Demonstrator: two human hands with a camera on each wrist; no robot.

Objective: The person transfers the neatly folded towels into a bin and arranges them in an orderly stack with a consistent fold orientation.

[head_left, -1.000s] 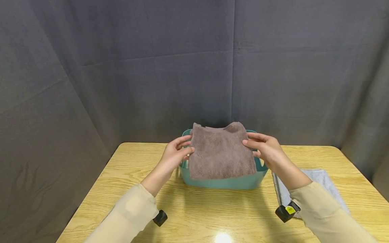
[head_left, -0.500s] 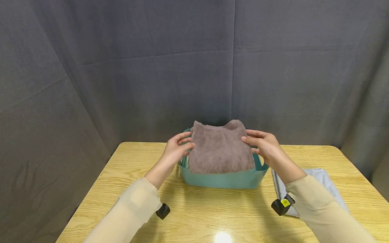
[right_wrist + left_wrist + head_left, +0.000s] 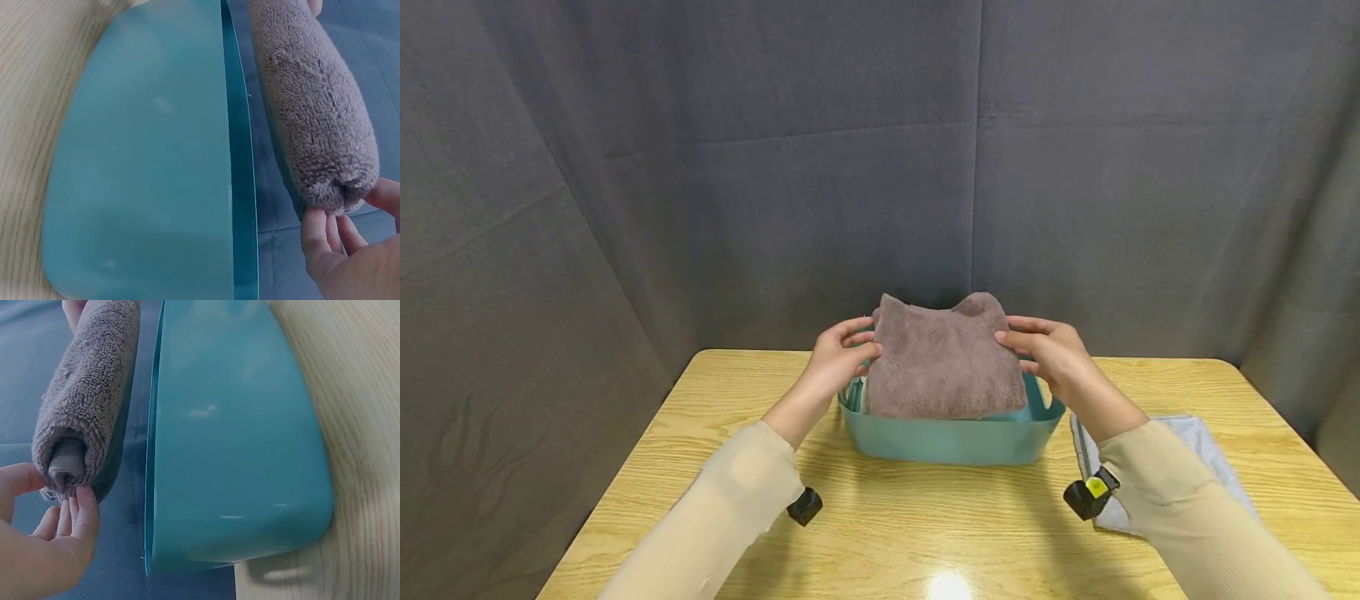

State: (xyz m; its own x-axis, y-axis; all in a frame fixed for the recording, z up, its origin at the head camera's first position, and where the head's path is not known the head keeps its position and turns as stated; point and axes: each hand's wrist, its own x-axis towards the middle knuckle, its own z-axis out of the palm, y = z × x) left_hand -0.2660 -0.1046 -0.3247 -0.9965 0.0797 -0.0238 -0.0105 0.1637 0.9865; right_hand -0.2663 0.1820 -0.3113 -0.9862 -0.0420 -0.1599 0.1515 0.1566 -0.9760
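A folded mauve-brown towel [image 3: 947, 362] is held above the teal basket [image 3: 951, 442], its lower edge overlapping the basket's front rim in the head view. My left hand [image 3: 838, 358] pinches the towel's left end between thumb and fingers. At the opposite end, the thumb and fingers of my right hand [image 3: 1056, 354] hold it the same way. In the left wrist view the towel [image 3: 87, 381] shows rolled layers at its end, apart from the basket's wall [image 3: 237, 437]. The right wrist view shows its plump, tucked other end [image 3: 331, 150].
A light grey folded cloth [image 3: 1195, 439] lies on the wooden table [image 3: 895, 533] at the right, partly under my right forearm. A dark grey curtain [image 3: 820, 208] hangs behind the table. Something pale shows inside the basket at its left end.
Both hands have raised the towel a little, so more of the basket's front and rim shows beneath it. The basket and the grey cloth stay in place.
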